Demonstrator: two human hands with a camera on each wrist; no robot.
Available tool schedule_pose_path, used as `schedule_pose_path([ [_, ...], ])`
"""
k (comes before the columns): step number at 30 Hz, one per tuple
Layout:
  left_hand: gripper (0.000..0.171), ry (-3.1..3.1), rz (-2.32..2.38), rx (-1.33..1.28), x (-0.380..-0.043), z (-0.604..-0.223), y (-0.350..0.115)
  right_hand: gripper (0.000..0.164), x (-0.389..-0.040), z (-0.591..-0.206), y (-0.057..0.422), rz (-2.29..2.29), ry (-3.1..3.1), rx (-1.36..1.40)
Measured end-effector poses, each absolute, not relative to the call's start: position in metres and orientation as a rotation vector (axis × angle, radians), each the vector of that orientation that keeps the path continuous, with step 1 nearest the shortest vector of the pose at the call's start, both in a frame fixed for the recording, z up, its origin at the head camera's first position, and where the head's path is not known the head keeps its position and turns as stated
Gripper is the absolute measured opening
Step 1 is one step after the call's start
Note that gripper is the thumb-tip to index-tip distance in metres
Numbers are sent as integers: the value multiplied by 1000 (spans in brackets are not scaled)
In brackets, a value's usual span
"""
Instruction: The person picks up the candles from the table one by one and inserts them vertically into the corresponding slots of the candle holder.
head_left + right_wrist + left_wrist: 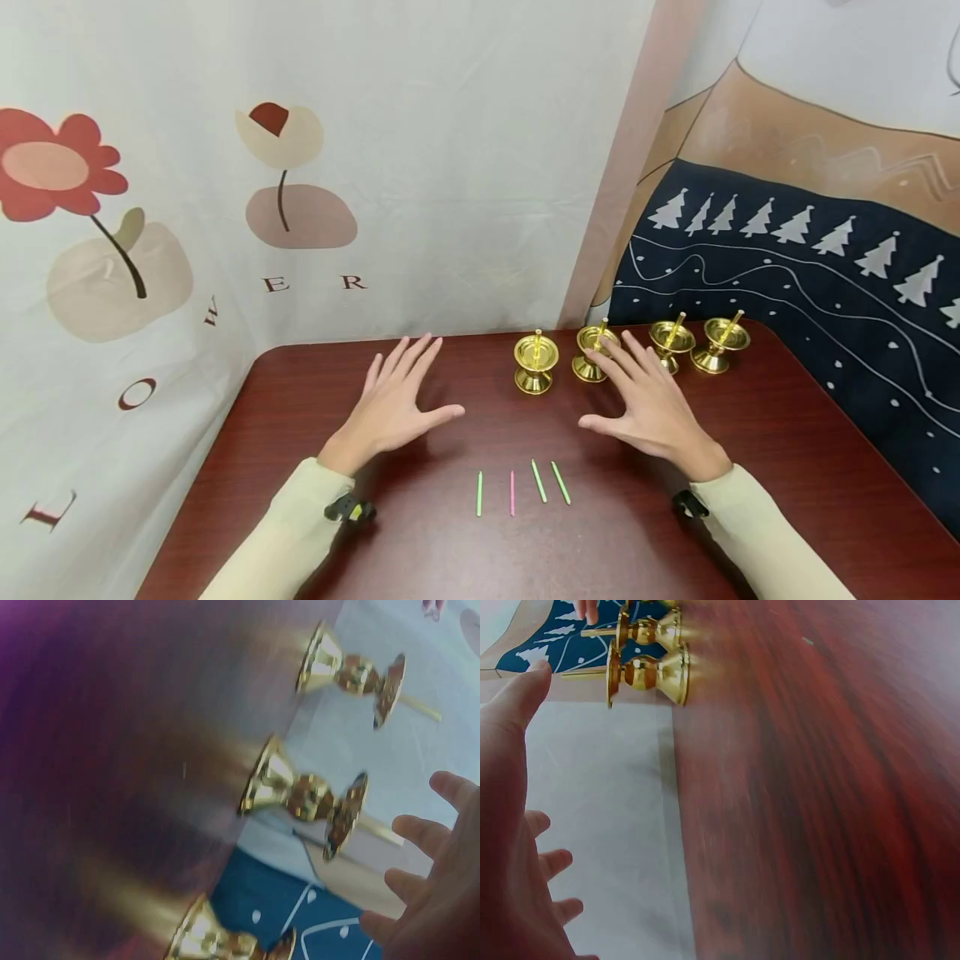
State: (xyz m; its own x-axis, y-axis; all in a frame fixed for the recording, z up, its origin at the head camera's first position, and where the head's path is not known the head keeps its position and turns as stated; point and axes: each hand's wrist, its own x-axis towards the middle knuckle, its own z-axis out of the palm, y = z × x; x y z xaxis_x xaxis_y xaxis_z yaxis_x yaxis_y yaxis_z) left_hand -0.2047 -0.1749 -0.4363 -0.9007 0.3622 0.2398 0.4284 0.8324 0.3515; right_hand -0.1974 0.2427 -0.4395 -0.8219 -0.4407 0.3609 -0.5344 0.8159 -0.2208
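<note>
My left hand (393, 408) hovers over the left part of the table, fingers spread and holding nothing. On the other side my right hand (652, 408) is spread too, and its fingertips overlap a brass candlestick (589, 368) in the head view. Several such candlesticks stand upright along the back, each with a thin gold stick rising from its cup; the leftmost candlestick (534, 380) is between the hands. In front of the hands lie a pink thin candle (512, 493) and three green ones, among them a green candle (479, 493) at the left end.
The dark red wooden table (285, 433) has rounded back corners. Behind it hangs a pale curtain (465, 167) with flower prints. A navy cloth (810, 308) with white trees hangs at the right. Each wrist wears a dark band, one being the right band (690, 504).
</note>
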Motion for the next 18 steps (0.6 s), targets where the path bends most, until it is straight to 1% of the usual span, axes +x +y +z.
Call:
schedule_pose_path([
  [7, 107, -2901, -910, -635, -227, -435, -143, 89, -187, -444, 219, 717, -2729, 864],
  [13, 103, -2942, -1135, -629, -244, -437, -117, 85, -180, -449, 205, 863, -2806, 883],
  [18, 100, -2916, -1329, -653, -259, -443, -98, 76, -181, -455, 200, 965, -2868, 885],
])
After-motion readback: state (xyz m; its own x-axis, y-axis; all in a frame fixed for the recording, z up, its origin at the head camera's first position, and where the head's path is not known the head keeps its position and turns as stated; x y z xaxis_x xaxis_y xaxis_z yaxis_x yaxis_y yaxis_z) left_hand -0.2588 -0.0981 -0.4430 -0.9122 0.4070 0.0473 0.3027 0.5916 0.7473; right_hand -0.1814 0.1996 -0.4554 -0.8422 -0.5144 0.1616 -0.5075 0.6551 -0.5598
